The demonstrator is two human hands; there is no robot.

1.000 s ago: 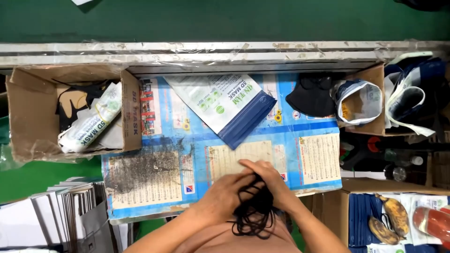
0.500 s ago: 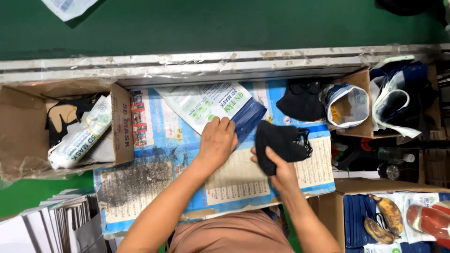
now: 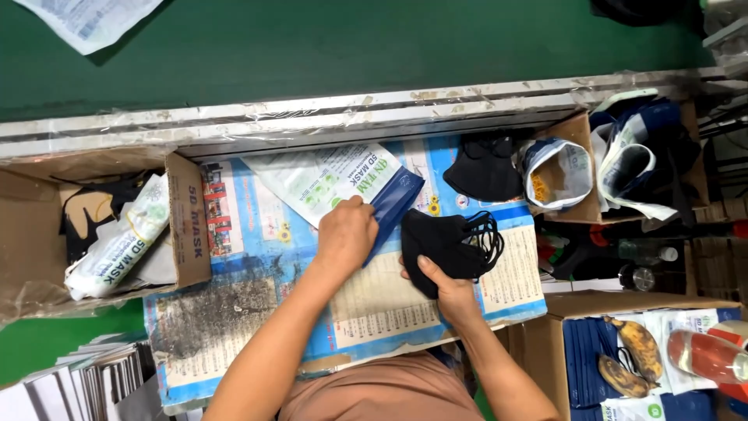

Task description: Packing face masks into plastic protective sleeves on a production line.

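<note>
My left hand [image 3: 347, 234] pinches the pouch [image 3: 343, 183] lying on the tabletop [image 3: 234, 312] just ahead of it. My right hand [image 3: 448, 292] grips black masks [image 3: 444, 245], just right of the pouch.

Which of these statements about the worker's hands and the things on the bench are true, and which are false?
1. The right hand holds a stack of black fabric face masks. True.
2. The left hand rests on a white-and-blue plastic pouch. True.
3. The two yellow-brown bananas lie in the open cardboard box at left. False: they lie in a box at lower right.
4. Both hands grip the pouch. False: only the left touches it.
</note>
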